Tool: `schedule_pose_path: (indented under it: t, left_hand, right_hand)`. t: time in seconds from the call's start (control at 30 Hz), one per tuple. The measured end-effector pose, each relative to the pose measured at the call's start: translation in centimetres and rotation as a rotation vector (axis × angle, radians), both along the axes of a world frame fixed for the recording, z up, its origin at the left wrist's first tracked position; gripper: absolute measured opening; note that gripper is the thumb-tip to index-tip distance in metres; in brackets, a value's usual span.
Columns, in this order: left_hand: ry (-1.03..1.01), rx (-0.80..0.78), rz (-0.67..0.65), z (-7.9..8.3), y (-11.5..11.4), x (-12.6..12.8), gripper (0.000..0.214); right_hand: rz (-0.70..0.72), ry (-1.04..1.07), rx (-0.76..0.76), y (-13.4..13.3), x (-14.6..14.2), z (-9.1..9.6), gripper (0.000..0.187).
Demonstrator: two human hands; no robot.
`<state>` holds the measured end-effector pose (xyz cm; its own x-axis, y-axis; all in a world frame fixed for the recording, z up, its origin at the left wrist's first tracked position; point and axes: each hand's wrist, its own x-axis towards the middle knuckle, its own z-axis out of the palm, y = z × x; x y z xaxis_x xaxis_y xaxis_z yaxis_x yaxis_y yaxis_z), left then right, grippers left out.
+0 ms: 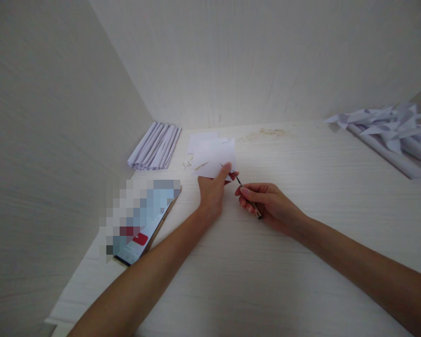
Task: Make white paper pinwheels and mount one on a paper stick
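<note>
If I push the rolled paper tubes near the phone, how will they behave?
Pushed sideways, the paper tubes would probably roll, since they look round and no band shows around them. They lie side by side, so neighbours may shift too. They seem light for their size, being rolled paper.

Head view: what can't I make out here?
All in the head view:
1. Phone screen: much of it masked by blocky pixels.
2. Left hand: some fingers hidden by the paper.
3. Thin tool in the right hand: tip too small and blurred to identify.
4. White scraps: too small to tell their shape.
5. Folded paper pile: cut off by the right edge.
</note>
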<state>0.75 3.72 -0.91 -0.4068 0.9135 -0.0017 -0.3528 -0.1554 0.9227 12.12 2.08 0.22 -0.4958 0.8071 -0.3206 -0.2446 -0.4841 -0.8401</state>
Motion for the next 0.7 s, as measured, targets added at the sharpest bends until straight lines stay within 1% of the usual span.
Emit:
schedule_pose_path:
  t: [0.23, 0.33, 0.4, 0.47, 0.53, 0.7]
  left_hand:
    - [0.033, 0.0, -0.004, -0.12, 0.0, -0.02, 0.014]
    - [-0.022, -0.005, 0.012, 0.02, 0.04, 0.0, 0.016]
    - [-0.076, 0.001, 0.029, 0.15, 0.08, 0.0, 0.019]
    - [-0.105, 0.011, 0.035, 0.23, 0.12, -0.04, 0.02]
    - [-0.102, 0.009, 0.035, 0.23, 0.15, -0.1, 0.021]
    - [-0.023, -0.018, 0.014, -0.01, 0.09, -0.12, 0.024]
  right_hand:
    - [0.007, -0.003, 0.007, 0.01, 0.07, -0.07, 0.014]
    - [0.038, -0.025, 0.039, 0.0, 0.07, -0.1, 0.014]
    - [0.068, -0.052, 0.083, -0.05, 0.05, -0.18, 0.013]
    - [0.065, -0.064, 0.133, -0.15, 0.02, -0.33, 0.014]
    - [0.002, -0.053, 0.178, -0.3, -0.02, -0.54, 0.014]
    - [-0.274, -0.054, 0.245, -0.56, -0.15, -0.92, 0.019]
